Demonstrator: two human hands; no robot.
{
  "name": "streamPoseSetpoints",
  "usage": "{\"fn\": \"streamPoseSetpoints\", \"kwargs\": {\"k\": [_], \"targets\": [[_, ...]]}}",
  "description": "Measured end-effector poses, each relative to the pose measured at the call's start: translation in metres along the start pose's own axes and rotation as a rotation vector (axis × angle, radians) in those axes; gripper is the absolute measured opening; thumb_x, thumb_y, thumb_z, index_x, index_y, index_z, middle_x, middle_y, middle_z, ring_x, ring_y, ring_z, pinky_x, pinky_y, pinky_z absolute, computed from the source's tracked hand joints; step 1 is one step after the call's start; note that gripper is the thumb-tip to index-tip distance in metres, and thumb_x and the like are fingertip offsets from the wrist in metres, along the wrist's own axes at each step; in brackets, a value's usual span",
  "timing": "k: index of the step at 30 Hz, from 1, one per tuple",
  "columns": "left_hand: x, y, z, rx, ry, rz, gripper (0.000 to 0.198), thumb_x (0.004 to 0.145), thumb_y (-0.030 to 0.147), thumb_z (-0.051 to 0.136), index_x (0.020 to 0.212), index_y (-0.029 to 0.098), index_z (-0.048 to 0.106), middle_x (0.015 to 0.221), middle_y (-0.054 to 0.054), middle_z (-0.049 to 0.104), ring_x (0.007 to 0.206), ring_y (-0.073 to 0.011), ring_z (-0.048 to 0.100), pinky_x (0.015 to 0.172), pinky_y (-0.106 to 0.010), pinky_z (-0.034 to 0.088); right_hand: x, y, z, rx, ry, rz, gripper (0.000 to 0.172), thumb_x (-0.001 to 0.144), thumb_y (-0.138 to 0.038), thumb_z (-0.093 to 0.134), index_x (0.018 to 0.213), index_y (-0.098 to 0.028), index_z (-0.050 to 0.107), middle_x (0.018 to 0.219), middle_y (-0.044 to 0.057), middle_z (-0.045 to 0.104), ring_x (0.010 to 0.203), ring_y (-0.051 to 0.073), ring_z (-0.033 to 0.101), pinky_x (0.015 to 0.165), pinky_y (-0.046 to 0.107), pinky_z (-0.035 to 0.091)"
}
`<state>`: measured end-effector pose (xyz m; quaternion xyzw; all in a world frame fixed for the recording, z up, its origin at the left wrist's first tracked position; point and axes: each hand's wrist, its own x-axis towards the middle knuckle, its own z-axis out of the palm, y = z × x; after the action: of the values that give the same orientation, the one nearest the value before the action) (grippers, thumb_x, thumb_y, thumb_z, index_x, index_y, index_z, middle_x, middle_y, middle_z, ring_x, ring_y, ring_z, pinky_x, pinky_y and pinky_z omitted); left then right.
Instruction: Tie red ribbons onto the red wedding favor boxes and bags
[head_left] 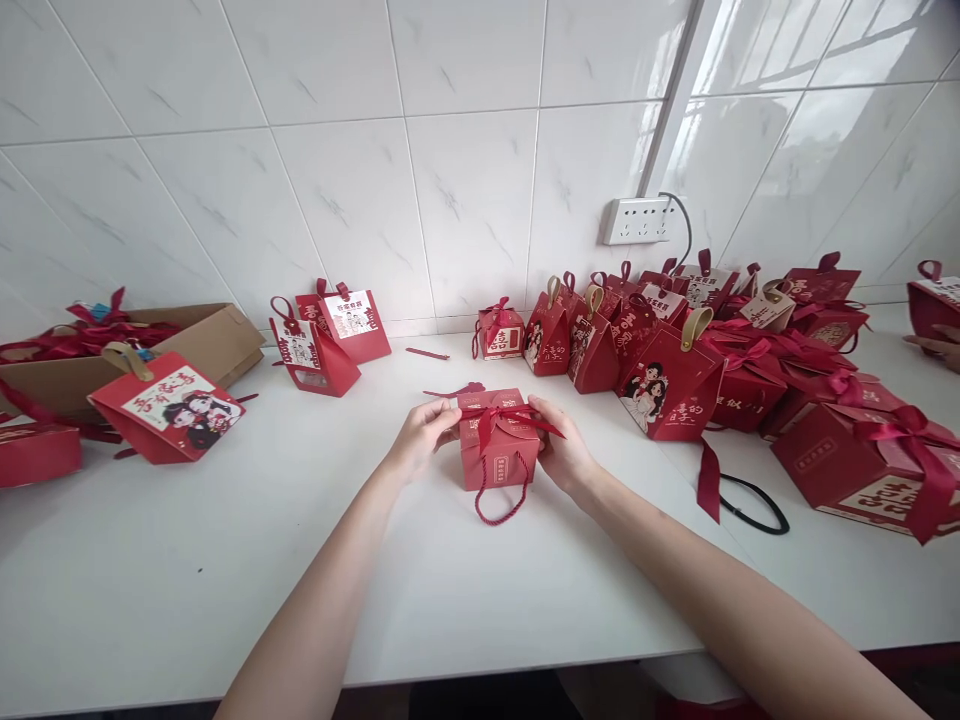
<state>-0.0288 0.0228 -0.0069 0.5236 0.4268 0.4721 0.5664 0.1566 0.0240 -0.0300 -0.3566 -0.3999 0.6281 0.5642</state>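
Note:
A small red gift box (474, 470) with gold lettering stands upright on the white table in front of me. A dark red ribbon (498, 414) is tied in a bow across its top. A twisted red cord handle (501, 522) hangs down the near side and rests on the tabletop. At the box's left upper edge, my left hand (421, 438) is closed, pinching one side of the ribbon. My right hand (562, 445) is closed at the right upper edge, with thumb and finger on the bow's other side. Its lower fingers lie along the box wall.
Many red gift boxes (667, 385) crowd the right, with a black loop (754, 505) nearby. A cardboard box (217, 335) of ribbons stands left, beside more red boxes (169, 405). Another person's hand (934, 345) shows far right. A power strip (641, 221) is on the tiled wall.

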Motion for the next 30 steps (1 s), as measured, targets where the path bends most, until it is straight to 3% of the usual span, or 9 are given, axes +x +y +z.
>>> {"fn": "streamPoseSetpoints", "kwargs": {"k": [4,6,8,10,13,18,21,30], "targets": [[-0.003,0.005,0.002,0.025,0.032,-0.005,0.039,0.064,0.034,0.066,0.051,0.018,0.033,0.055,0.004,0.039,0.058,-0.0093,0.044,0.064,-0.024,0.043,0.004,-0.003,-0.005,-0.041,-0.082,0.024,0.040,0.066,-0.050,0.067,0.057,-0.019,0.042,0.049,-0.007,0.034,0.043,0.005,0.026,0.040,0.022,0.019],[-0.005,0.006,0.004,0.042,0.036,-0.011,0.032,0.068,0.037,0.064,0.055,0.017,0.043,0.063,0.002,0.046,0.066,-0.0117,0.049,0.066,-0.024,0.044,0.006,-0.006,-0.007,-0.072,-0.127,0.044,0.040,0.068,-0.052,0.067,0.059,-0.018,0.047,0.050,-0.007,0.036,0.044,0.006,0.030,0.040,0.021,0.021],[-0.006,0.006,0.008,0.062,0.070,-0.018,0.030,0.073,0.047,0.059,0.071,0.017,0.054,0.082,-0.002,0.056,0.083,-0.0162,0.053,0.066,-0.024,0.045,0.007,-0.007,-0.009,-0.100,-0.155,0.062,0.040,0.069,-0.054,0.066,0.062,-0.018,0.050,0.051,-0.007,0.037,0.044,0.006,0.033,0.040,0.021,0.024],[-0.007,0.005,0.013,0.061,0.137,-0.036,0.040,0.074,0.057,0.056,0.088,0.019,0.055,0.103,-0.005,0.059,0.098,-0.0203,0.054,0.067,-0.025,0.047,0.008,-0.008,-0.009,-0.116,-0.172,0.075,0.043,0.069,-0.055,0.066,0.060,-0.018,0.047,0.050,-0.007,0.034,0.044,0.006,0.032,0.040,0.021,0.026],[-0.007,0.006,0.021,-0.002,0.201,-0.097,0.052,0.071,0.060,0.060,0.103,0.021,0.049,0.110,-0.008,0.060,0.098,-0.0222,0.059,0.072,-0.030,0.049,0.006,-0.009,-0.007,-0.122,-0.184,0.088,0.047,0.069,-0.055,0.066,0.055,-0.019,0.040,0.050,-0.008,0.028,0.043,0.006,0.029,0.040,0.021,0.028],[-0.006,0.006,0.026,-0.061,0.006,-0.138,0.038,0.070,0.039,0.070,0.099,0.017,0.059,0.097,-0.008,0.068,0.090,-0.0224,0.064,0.080,-0.033,0.049,0.006,-0.010,-0.006,-0.100,-0.176,0.128,0.044,0.070,-0.051,0.066,0.056,-0.020,0.039,0.052,-0.008,0.024,0.045,0.007,0.029,0.040,0.021,0.028],[-0.007,0.004,0.024,-0.109,-0.091,-0.164,0.030,0.072,0.035,0.069,0.095,0.017,0.063,0.092,-0.007,0.070,0.087,-0.0228,0.065,0.080,-0.034,0.050,0.008,-0.010,-0.007,-0.069,-0.146,0.168,0.040,0.069,-0.048,0.064,0.057,-0.020,0.038,0.053,-0.008,0.023,0.044,0.007,0.027,0.039,0.021,0.026],[-0.009,0.006,0.021,-0.153,-0.121,-0.158,0.052,0.064,0.029,0.077,0.110,0.019,0.057,0.108,-0.010,0.065,0.099,-0.0260,0.063,0.083,-0.039,0.050,0.009,-0.015,-0.007,-0.107,-0.088,0.266,0.027,0.071,-0.036,0.059,0.059,-0.019,0.043,0.055,-0.006,0.033,0.045,0.006,0.032,0.037,0.019,0.028]]}}
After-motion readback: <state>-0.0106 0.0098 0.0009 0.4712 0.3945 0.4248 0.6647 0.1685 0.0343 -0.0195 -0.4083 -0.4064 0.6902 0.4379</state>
